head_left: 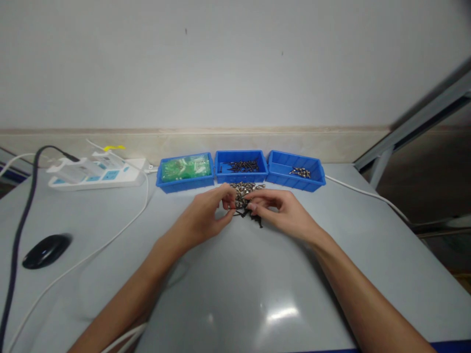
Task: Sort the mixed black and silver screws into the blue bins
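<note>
A pile of small silver and black screws (243, 192) lies on the grey table between my hands. My left hand (213, 211) is at the pile's left side, thumb and fingers curled together at its edge; what they hold is too small to make out. From the right, my right hand (277, 208) touches the pile with thumb and forefinger nearly together, and any piece between them is too small to name. Behind the pile, the middle blue bin (241, 179) contains dark screws (245, 166). Silver screws (300, 172) lie in the right blue bin (298, 184).
The left blue bin (186, 185) holds green packets (186, 167). A white power strip (99, 182) with plugs and cables stands at the back left. A black mouse (47, 251) lies at the left. Another white cable (368, 192) runs off right, near a metal frame (382, 162).
</note>
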The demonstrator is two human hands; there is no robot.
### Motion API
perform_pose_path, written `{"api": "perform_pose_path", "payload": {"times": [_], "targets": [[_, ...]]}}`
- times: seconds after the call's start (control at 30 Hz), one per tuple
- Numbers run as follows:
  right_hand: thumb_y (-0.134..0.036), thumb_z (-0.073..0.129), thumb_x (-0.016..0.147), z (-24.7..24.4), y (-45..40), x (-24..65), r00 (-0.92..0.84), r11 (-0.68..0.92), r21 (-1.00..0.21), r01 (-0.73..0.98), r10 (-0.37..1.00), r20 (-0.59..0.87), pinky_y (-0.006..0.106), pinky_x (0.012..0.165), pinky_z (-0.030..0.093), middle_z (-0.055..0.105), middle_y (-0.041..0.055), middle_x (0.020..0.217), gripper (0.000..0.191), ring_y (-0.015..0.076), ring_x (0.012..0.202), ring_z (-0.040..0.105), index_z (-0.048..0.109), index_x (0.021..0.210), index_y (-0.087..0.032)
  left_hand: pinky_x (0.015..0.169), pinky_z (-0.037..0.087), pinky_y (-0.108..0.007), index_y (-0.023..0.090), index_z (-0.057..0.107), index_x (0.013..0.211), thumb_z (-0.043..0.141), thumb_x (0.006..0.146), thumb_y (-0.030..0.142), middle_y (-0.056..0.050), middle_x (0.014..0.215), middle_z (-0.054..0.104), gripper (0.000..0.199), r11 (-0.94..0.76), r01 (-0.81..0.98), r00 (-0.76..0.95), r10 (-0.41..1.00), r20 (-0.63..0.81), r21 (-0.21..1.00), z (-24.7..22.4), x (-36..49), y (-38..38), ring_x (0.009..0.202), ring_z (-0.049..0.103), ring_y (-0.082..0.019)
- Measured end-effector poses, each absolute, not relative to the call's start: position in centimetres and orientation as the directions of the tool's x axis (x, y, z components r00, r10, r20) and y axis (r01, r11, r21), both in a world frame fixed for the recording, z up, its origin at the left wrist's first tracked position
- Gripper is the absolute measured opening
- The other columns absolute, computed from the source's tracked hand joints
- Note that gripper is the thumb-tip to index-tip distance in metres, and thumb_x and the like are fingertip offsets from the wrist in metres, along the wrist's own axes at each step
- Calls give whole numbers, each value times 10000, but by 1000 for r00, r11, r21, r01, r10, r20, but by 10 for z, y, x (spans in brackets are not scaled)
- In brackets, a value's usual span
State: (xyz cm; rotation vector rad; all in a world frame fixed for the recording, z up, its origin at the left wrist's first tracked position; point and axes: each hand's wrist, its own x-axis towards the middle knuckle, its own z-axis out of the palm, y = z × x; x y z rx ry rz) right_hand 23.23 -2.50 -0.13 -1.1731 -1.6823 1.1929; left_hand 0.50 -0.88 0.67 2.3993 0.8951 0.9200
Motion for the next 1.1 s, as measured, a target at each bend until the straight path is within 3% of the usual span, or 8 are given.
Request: {"api": "perform_pose_path", "payload": {"times": [0.17,0.37,0.43,0.53,0.63,0.77,0.93,1.1], "targets": [[-359,778,829,-2,-28,228,-414,-19,-995,102,908,-60,280,679,558,793,59,862,285,174,761,729,790,1059,-191,661,462,-206,204,530,954,618,801,34,37,834,641,245,-694,412,531,710,463,591,11,10,-14,706,572,-99],[-386,810,785,-4,-23,230,-222,-51,-988,145,971,-83,288,608,562,761,60,711,221,171,633,695,804,834,-171,739,505,-289,182,623,975,669,861,150,-26,888,681,127,-712,522,641,691,335,469,8,2,-11,814,630,-175],[-368,808,791,-3,-22,230,-136,1,-994,106,991,-14,323,721,600,792,67,832,204,192,745,731,809,901,-196,769,517,-329,171,662,981,655,877,152,-58,919,691,106,-695,605,655,712,254,389,5,-1,-8,865,644,-213],[-312,786,825,-1,-22,228,-65,129,-991,-48,989,132,399,1009,551,732,42,1273,366,223,1122,704,745,1188,-300,811,528,-356,159,691,985,619,901,127,-83,953,697,115,-668,682,650,740,172,297,1,-2,-5,920,646,-238],[-275,778,836,-1,-22,226,-54,193,-976,-97,979,198,433,1082,509,596,11,1473,498,235,1284,619,661,1313,-363,823,530,-348,150,698,969,580,941,136,-87,945,693,122,-650,719,639,757,135,246,-2,2,-4,941,643,-239],[-299,782,830,-2,-22,227,-58,176,-982,-64,982,180,438,1034,543,642,45,1416,463,233,1162,688,680,1282,-326,779,516,-339,135,681,920,514,987,144,-97,916,676,180,-639,736,626,768,133,223,-4,6,-4,904,629,-238],[-365,759,840,-6,-23,226,-92,104,-991,86,991,96,393,835,608,792,77,961,260,204,818,742,767,1043,-204,790,511,-344,116,651,953,556,973,139,-102,928,672,100,-675,692,626,738,253,256,0,4,-2,890,616,-236],[-352,790,817,-10,-26,222,-204,87,-990,111,977,63,359,813,607,788,79,978,325,211,869,750,759,1106,-206,797,514,-325,161,628,951,514,1005,166,-65,913,666,126,-748,622,621,652,434,232,5,5,-6,874,606,-203]]}}
